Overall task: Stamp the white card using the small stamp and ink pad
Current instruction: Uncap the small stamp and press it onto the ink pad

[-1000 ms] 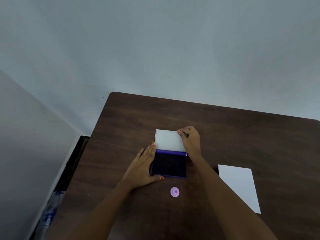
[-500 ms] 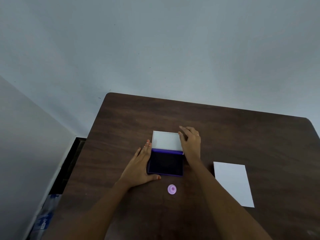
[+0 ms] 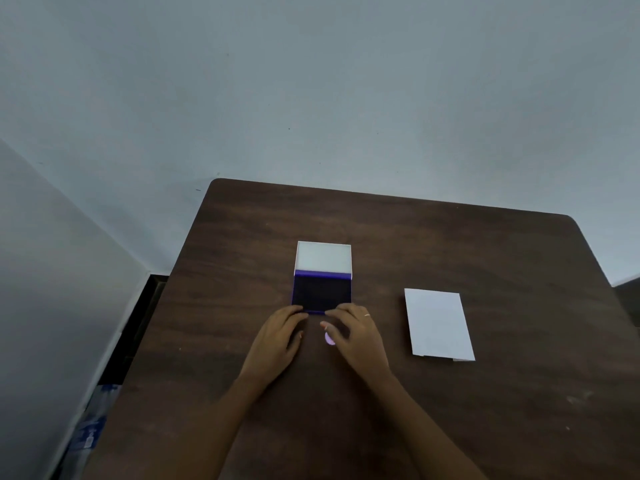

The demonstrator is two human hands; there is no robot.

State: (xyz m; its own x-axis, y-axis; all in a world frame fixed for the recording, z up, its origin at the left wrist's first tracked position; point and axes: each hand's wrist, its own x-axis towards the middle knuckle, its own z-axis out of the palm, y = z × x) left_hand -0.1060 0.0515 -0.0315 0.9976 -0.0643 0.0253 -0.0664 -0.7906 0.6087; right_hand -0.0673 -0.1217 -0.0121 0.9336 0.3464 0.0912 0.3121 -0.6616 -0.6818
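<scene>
A dark wooden table (image 3: pixel 450 244) stands against a grey wall. The ink pad (image 3: pixel 321 293) lies open at its middle. Left hand (image 3: pixel 277 339) and right hand (image 3: pixel 356 336), both open, touch its near edge. The right hand partly covers the small stamp (image 3: pixel 329 338). The white card (image 3: pixel 438 323) lies well apart, to the right.

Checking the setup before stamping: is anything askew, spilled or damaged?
Nothing stands out. The ink pad lies open with no ink spilled, and the white card lies flat on the table, only slightly turned. The right hand half covers the small stamp.

Dark wooden table (image 3: pixel 450 254): ink pad (image 3: pixel 321 292), card (image 3: pixel 438 322), stamp (image 3: pixel 329 338)
</scene>
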